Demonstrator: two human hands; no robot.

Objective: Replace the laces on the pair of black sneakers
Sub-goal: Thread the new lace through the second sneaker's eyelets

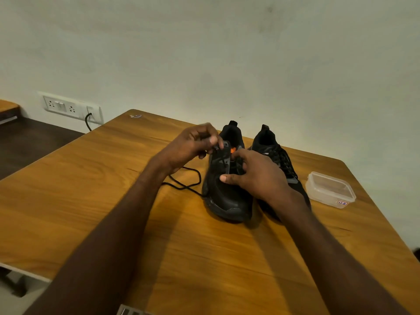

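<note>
"Why hold it that way?"

"My left hand pinched the thin black lace to thread it; my right hand gripped the left black mesh sneaker, steadying it on the wooden worktop."

"Room?"

"Plenty leftward; the laced sneaker crowded the right."

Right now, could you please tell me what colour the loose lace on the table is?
Black, seen in the head view.
</note>
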